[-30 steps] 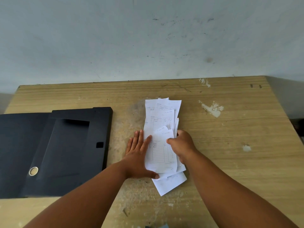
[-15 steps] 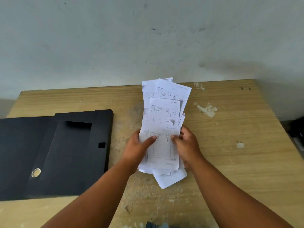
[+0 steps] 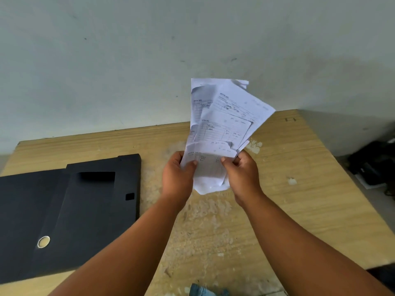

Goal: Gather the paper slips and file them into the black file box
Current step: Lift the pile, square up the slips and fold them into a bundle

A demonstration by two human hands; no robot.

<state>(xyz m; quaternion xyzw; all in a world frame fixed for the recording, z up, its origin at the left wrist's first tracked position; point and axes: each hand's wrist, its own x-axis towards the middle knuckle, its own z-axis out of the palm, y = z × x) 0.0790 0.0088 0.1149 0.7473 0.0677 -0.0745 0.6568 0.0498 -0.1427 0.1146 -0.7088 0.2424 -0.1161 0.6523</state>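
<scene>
A loose stack of white paper slips (image 3: 224,124) with printed tables stands almost upright above the table, fanned out at the top. My left hand (image 3: 177,178) grips its lower left edge and my right hand (image 3: 241,174) grips its lower right edge, thumbs on the front sheet. The black file box (image 3: 89,210) lies open and flat on the left side of the table, a metal-ringed hole near its front, apart from my hands.
The worn wooden table (image 3: 299,189) has white paint chips and a scuffed pale patch in the middle. A grey wall stands right behind it. Dark objects (image 3: 374,165) lie on the floor past the right edge. A bit of blue cloth (image 3: 203,291) shows at the bottom.
The slips lay flat on the table under both hands; both hands closed on the stack and raised it upright off the table. No slip is left lying on the table.
</scene>
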